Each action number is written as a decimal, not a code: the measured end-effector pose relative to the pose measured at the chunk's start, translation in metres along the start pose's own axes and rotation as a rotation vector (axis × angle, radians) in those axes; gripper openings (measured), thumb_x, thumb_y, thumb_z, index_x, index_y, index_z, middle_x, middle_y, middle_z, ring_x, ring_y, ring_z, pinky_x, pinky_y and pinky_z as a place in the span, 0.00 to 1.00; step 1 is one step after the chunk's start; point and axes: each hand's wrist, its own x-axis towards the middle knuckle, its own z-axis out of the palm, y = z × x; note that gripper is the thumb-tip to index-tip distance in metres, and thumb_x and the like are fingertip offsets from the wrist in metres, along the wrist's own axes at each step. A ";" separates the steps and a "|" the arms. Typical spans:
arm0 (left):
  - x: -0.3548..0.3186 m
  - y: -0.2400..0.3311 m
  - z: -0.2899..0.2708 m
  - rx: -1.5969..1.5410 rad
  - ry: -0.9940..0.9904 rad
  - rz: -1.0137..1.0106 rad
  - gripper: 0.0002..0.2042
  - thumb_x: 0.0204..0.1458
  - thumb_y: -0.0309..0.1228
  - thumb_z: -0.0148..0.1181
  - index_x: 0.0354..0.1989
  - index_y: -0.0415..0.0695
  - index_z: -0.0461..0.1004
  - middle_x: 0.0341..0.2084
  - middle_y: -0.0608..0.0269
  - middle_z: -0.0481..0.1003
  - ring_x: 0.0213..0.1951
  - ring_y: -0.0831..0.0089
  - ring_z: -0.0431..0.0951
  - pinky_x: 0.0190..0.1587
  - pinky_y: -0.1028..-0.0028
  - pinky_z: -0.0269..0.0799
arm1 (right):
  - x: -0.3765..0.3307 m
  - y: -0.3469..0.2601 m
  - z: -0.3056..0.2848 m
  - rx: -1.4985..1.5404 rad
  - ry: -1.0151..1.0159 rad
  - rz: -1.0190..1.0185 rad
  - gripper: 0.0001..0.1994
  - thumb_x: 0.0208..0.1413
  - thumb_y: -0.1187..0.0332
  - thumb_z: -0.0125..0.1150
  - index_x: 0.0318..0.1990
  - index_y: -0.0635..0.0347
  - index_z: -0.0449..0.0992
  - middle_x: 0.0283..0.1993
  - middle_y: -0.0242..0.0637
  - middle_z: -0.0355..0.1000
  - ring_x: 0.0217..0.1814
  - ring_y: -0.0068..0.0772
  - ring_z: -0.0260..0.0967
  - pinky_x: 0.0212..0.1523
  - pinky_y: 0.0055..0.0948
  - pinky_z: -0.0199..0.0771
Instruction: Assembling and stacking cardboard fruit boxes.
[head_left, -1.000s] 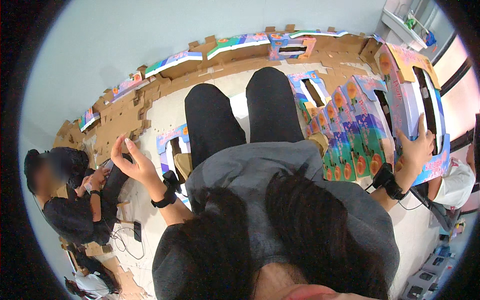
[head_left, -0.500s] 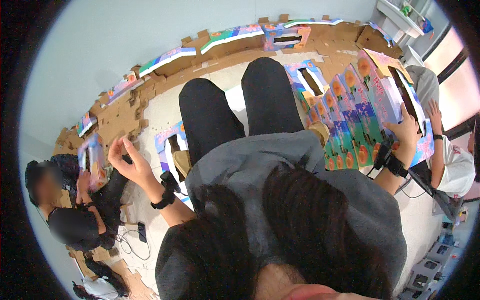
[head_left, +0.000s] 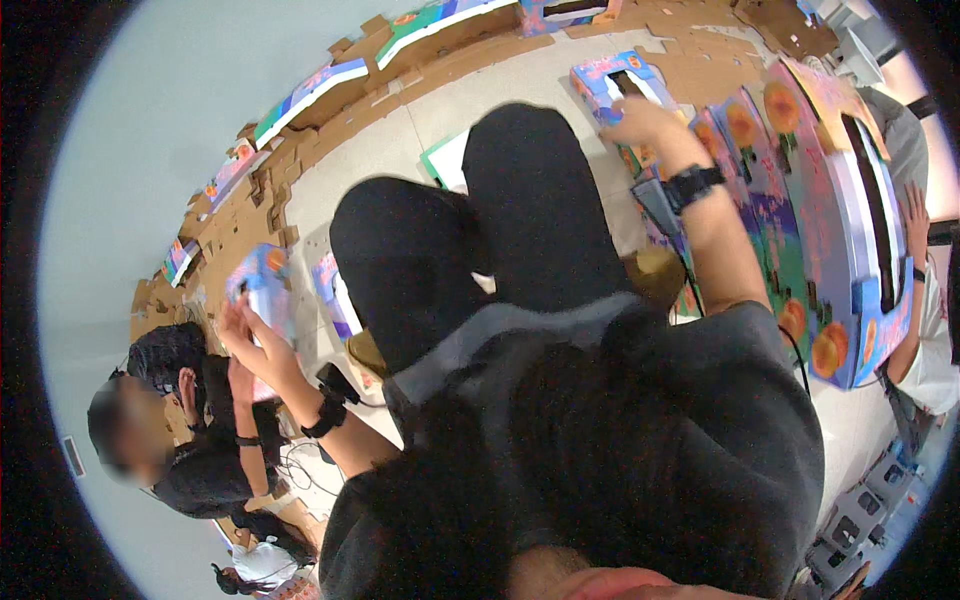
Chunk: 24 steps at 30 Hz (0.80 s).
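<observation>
Right fingers (head_left: 616, 130) near carton (head_left: 599, 80), pale floor (head_left: 400, 135), cardboard (head_left: 450, 55) along wall (head_left: 180, 120)

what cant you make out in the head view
Head view:
Right hand: blurred; contact with the box behind unclear.
Left hand: overlaps the co-worker's box, contact unclear.
Knee-side box: partly hidden by the left leg.
Top box: cut off by the upper edge.

1. A packing workroom, by its look.
2. Right of the right hand (head_left: 643, 122): printed cartons (head_left: 815, 200) standing in a row.
3. Beyond both hands: brown cardboard (head_left: 450, 55) lining a plain wall (head_left: 190, 110).
4. Left of the left hand (head_left: 252, 345): a co-worker in black (head_left: 200, 475).
5. Between hands and wall: pale tiled floor (head_left: 385, 135).
</observation>
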 end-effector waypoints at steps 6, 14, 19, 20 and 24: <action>-0.011 -0.035 0.059 0.287 -0.413 -0.012 0.11 0.64 0.23 0.47 0.52 0.34 0.70 0.43 0.49 0.77 0.48 0.60 0.77 0.52 0.69 0.69 | 0.159 0.071 0.136 -0.140 -0.294 0.311 0.18 0.53 0.58 0.58 0.49 0.53 0.82 0.55 0.41 0.77 0.57 0.48 0.75 0.50 0.50 0.74; -0.016 -0.065 0.080 0.298 -1.162 -0.366 0.11 0.59 0.28 0.52 0.46 0.35 0.73 0.35 0.43 0.76 0.40 0.49 0.77 0.41 0.59 0.71 | 0.279 0.166 0.260 -0.317 -0.131 0.425 0.17 0.55 0.53 0.62 0.48 0.50 0.79 0.47 0.38 0.79 0.52 0.41 0.77 0.48 0.42 0.77; -0.015 -0.045 0.079 0.510 -1.061 -0.693 0.13 0.58 0.28 0.52 0.49 0.35 0.71 0.37 0.41 0.75 0.41 0.49 0.77 0.42 0.59 0.71 | 0.320 0.197 0.285 -0.292 -0.316 0.466 0.50 0.44 0.52 0.72 0.69 0.70 0.51 0.58 0.47 0.72 0.63 0.47 0.69 0.60 0.43 0.72; -0.016 -0.042 0.083 0.540 -1.038 -0.735 0.13 0.58 0.28 0.52 0.50 0.35 0.71 0.37 0.41 0.75 0.41 0.48 0.77 0.42 0.60 0.71 | 0.321 0.198 0.291 -0.306 -0.329 0.491 0.56 0.41 0.50 0.74 0.70 0.72 0.46 0.63 0.51 0.66 0.67 0.50 0.63 0.63 0.43 0.68; -0.023 -0.035 0.100 0.606 -1.001 -0.826 0.15 0.58 0.28 0.53 0.52 0.36 0.69 0.38 0.40 0.75 0.42 0.48 0.77 0.43 0.60 0.72 | 0.317 0.195 0.292 -0.200 -0.096 0.606 0.63 0.35 0.46 0.77 0.73 0.66 0.41 0.61 0.52 0.64 0.65 0.52 0.60 0.67 0.43 0.60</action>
